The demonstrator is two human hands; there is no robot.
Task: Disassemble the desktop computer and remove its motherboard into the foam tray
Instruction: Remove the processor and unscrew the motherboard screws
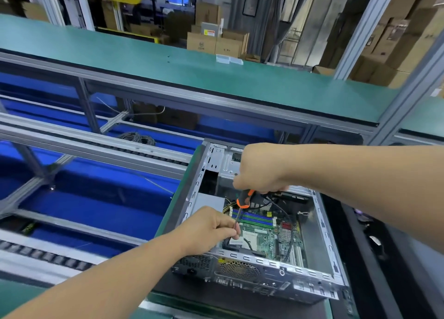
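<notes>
- Motherboard [269, 234] sits flat on the floor of the open computer case [312, 285], green, with blue memory slots along its far edge; I judge it is still fastened in.
- Case lies on its side on the green worktop [168, 222], its side panel already off, so the opening-up part looks done.
- I have my right hand [259, 172] wrapped around the top of the screwdriver [243, 199], the one with the orange and black handle, held nearly upright over the board.
- My left hand [209, 227] pinches the thin metal shaft low down, fingers curled on it, steadying the tip near the board's left side.
- I cannot see the tip itself or the screw it meets; my left fingers cover that spot.
- Black cables [286, 217] loop across the board, and a yellow and black bundle [228, 208] reaches its far left corner, so some of them look plugged in.
- By my reckoning I am in the unscrewing step, roughly the middle of the job.
- Left to do, as I judge it: finish the screws, free the cables, lift the board out.
- No foam tray shows in this view, so I cannot say where the board will go.
- Behind the case runs a conveyor frame [96, 145] over blue panels, and a long green shelf [216, 78] above it.
</notes>
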